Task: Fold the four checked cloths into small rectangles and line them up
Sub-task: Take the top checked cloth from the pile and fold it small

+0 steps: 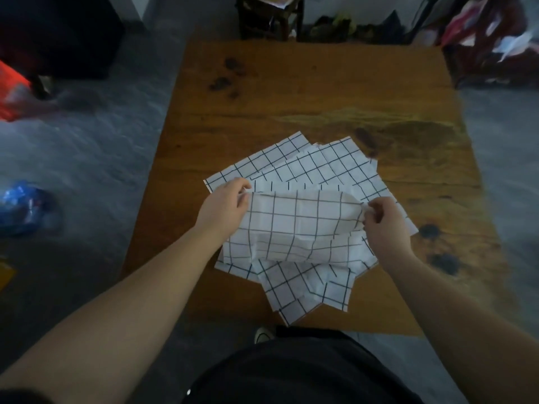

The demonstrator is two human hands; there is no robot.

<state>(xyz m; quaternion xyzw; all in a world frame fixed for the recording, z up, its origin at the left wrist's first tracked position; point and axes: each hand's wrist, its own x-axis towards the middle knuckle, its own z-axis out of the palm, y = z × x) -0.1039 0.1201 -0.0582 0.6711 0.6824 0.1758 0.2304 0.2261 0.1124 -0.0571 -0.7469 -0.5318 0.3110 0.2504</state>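
The left hand [226,204] pinched the left end of the top cloth [294,225], fingers closed on its raised edge, and the right hand [385,221] gripped the right end the same way, so the edge ran taut between them, lifted off the heap. The rest of that cloth sagged toward the person and lay on the others. Under it the pile [318,167] of checked cloths sat unfolded and fanned at different angles, corners poking out toward the far side and toward the near edge of the table [320,91]. All of it lay near the middle of the wooden top, a little toward the person; how many layers were under the top cloth could not be counted for sure. No folded rectangle showed anywhere, so this looked like the first fold of the first cloth, the task barely begun. The next move would probably call for carrying the held edge over to meet the opposite one, corners matched, then pressing the crease flat. The loose layers below might drag along, so clearing the cloth from the heap first seemed wise. The far half of the table offered room for the line.
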